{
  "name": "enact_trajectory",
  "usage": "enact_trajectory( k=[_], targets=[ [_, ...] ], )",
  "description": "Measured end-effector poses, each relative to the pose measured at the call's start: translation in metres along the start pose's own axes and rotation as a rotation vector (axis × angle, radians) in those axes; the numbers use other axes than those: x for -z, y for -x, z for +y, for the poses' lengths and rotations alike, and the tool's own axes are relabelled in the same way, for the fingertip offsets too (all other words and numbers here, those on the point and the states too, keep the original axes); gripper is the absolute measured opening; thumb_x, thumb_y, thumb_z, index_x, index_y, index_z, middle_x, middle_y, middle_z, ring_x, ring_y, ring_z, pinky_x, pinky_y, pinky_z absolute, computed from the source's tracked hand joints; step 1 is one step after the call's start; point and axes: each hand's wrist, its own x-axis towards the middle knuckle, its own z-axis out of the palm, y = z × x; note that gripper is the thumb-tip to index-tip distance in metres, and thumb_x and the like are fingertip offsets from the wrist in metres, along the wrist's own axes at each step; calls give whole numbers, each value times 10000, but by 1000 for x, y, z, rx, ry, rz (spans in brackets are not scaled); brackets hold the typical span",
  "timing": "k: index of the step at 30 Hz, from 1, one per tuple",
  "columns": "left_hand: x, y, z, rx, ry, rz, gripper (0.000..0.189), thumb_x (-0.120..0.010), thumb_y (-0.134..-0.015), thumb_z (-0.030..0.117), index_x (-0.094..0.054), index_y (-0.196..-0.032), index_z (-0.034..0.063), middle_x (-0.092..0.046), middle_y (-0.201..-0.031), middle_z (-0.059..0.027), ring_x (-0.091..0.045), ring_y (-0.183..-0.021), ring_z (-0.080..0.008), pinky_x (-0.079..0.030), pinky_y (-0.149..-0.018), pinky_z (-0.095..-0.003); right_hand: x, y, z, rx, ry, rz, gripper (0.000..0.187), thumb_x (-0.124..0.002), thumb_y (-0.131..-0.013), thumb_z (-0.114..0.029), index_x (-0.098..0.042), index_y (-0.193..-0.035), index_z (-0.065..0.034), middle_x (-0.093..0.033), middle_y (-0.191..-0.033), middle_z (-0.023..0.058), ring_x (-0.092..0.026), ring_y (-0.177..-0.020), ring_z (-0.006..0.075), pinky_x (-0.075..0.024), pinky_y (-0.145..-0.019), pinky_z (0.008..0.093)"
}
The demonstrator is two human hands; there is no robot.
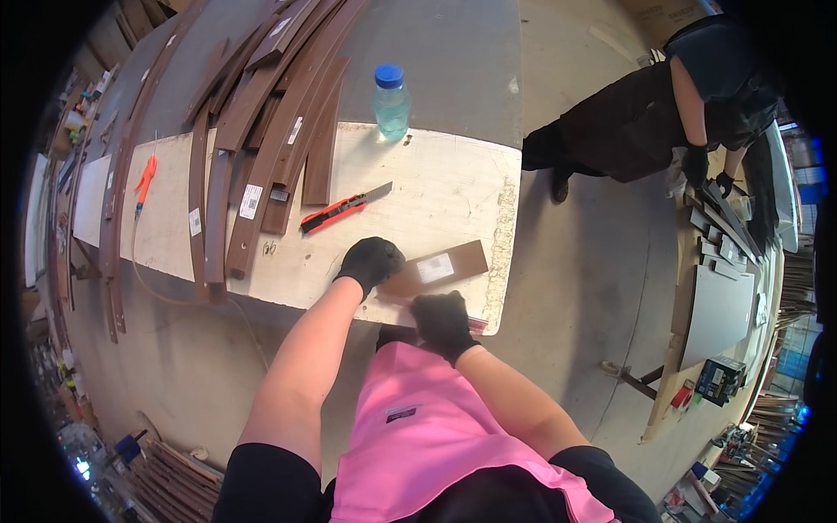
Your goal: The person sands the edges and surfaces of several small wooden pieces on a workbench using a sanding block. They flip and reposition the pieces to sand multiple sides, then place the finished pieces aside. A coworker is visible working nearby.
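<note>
A short brown board (467,258) with a white printed label lies at the near right corner of the pale worktop. My left hand (371,260), in a black glove, grips its left end. My right hand (444,323), also gloved in black, is closed in a fist just below the board's near edge. A slim tool with a reddish end (478,325) sticks out of that fist; blur and the fingers hide the rest. Beyond my left hand lies a red and black utility knife (346,208) with its blade extended.
Long brown strips (261,170) are piled on the left of the table (451,170). A blue-capped bottle (391,104) stands upright behind the knife. An orange air blow gun (147,180) trails a hose over the edge. At right, a person (654,118) handles strips at another bench (667,386).
</note>
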Motion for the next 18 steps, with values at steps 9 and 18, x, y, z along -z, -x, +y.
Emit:
enact_trajectory(
  k=[9, 18],
  targets=[
    [-6, 11, -12, -237, -171, 159, 175, -686, -805, 220, -740, -869, 66, -681, -863, -108, -658, -793, -246, -518, -747, -375, 7, 50, 50, 52, -936, -199, 168, -578, -914, -215, -670, -913, -74, -658, -749, 89, -636, -677, 280, -498, -651, 396],
    [-43, 41, -15, -529, -603, 366, 645, -799, -594, 279, -551, -1148, 61, -581, -1065, -173, -569, -1018, -368, -468, -860, -483, 23, 162, 136, -873, -2150, 24, 306, -499, -973, -203, -508, -1198, 3, -643, -979, 225, -646, -895, 367, -532, -824, 478]
  ],
)
